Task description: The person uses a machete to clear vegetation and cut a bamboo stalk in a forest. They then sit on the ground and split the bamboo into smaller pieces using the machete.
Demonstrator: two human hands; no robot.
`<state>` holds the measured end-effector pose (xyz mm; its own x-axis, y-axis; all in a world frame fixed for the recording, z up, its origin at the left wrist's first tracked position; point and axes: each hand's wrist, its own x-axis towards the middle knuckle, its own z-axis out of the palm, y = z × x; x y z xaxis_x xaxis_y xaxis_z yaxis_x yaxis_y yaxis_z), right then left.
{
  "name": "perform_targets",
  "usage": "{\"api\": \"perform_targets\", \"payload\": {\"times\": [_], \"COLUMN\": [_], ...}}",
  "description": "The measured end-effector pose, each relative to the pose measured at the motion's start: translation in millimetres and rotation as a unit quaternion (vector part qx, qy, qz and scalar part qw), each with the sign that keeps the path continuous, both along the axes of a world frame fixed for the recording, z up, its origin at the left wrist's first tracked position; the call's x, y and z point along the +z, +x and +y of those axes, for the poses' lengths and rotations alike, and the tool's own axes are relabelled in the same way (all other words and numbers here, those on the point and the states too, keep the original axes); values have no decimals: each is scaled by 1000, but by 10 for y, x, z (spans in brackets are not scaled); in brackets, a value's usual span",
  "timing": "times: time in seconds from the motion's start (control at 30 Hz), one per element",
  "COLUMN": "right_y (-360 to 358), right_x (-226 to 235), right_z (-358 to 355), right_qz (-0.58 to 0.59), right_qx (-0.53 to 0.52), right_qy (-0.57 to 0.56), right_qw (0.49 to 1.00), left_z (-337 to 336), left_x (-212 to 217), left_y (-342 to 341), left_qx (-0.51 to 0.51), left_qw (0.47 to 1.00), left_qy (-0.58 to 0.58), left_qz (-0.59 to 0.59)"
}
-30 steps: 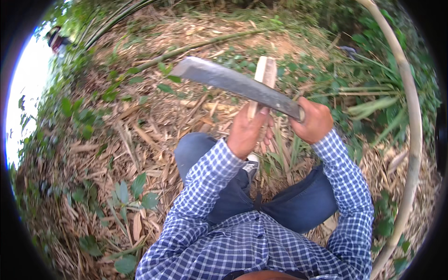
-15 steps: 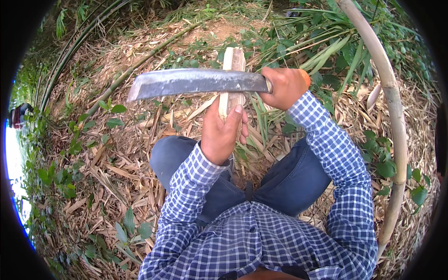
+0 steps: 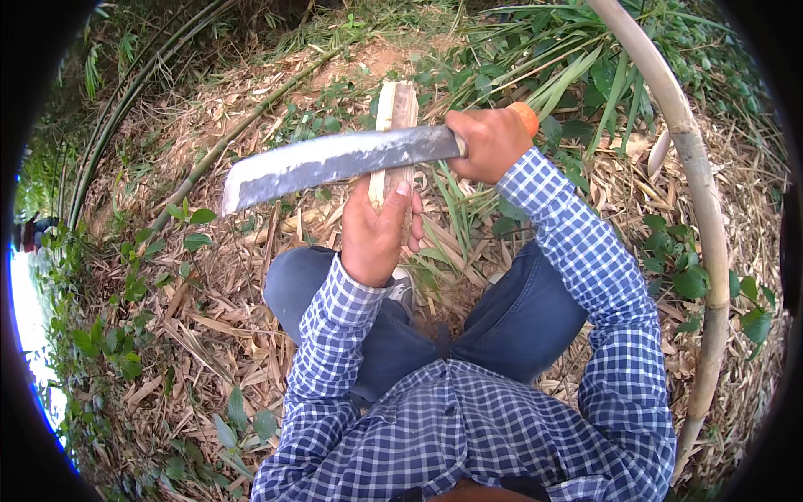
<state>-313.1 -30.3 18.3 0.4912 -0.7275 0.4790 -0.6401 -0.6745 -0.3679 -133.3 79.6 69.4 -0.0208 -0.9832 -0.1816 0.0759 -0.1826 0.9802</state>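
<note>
1. Left hand [image 3: 376, 238] closed around the lower part of a split bamboo piece [image 3: 395, 134], thumb pressed up along its face, piece held upright in front of the knees.
2. Right hand [image 3: 489, 142] clenched on the orange handle [image 3: 525, 117] of a machete [image 3: 335, 163], blade stretched out to the left and lying across the front of the bamboo piece, just above the left thumb (edge contact hard to judge).
3. Both forearms in blue-and-white checked sleeves [image 3: 585, 243], rising from the lower edge; dark blue trousers [image 3: 519, 309] below, knees spread.
4. Grey shoe [image 3: 403, 286] just showing under the left wrist.
5. Ground [image 3: 209, 309] covered in dry bamboo leaves and husks, with small green plants scattered through.
6. Long pale bamboo culm [image 3: 703, 209] curving down the right side; thinner stems [image 3: 242, 125] lying on the ground at upper left.
</note>
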Motion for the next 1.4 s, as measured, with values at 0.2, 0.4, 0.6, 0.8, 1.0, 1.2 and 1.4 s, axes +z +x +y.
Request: {"api": "perform_targets", "payload": {"times": [0.2,0.4,0.6,0.8,1.0,1.2,1.4], "right_y": [-540,-16,92,-51,-166,-235,-339], "right_x": [30,281,201,110,50,26,4], "right_z": [-285,356,445,229,101,30,-26], "right_qz": [-30,-31,-23,-23,13,13,6], "right_qx": [-227,-13,37,29,8,4,11], "right_qy": [205,93,61,27,20,25,9], "right_qw": [951,995,997,999,1000,1000,1000], "left_z": [181,68,89,51,12,31,64], "left_x": [105,64,-17,29,47,100,181], "left_y": [24,34,-15,-64,-90,-66,-79], "left_qx": [-23,14,6,-16,-23,-33,-54], "left_qw": [1000,1000,1000,999,1000,999,998], "left_qy": [14,4,-23,-12,-5,-1,10], "left_qz": [5,2,-13,-30,-8,5,3]}}
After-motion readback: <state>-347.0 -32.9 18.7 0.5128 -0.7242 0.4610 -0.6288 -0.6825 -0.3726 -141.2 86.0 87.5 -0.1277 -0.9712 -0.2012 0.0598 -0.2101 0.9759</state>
